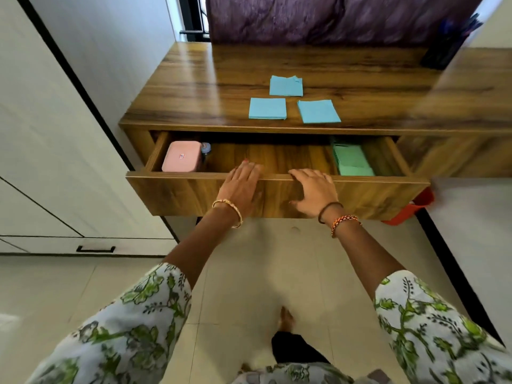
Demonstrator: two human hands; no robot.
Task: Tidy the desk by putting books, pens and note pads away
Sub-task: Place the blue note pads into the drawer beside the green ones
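- Left hand (241, 187) flat on drawer front (194, 194), fingers straight, tips over the top edge — gripping nothing.
- Right hand (314, 188) fingers curled over same edge, thumb on the face.
- Drawer pulled out, long axis left-right.
- Three blue note pads (267, 108) on desk top (194, 87), flat, clustered behind drawer.
- Green pad stack (352, 160) inside at right, pink box (181, 156) at left.

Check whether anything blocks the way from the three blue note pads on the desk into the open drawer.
Nothing visible does. The blue note pads lie on the desk top just behind the open drawer, whose middle is bare between the pink box and green pads. Both hands rest on its front edge.
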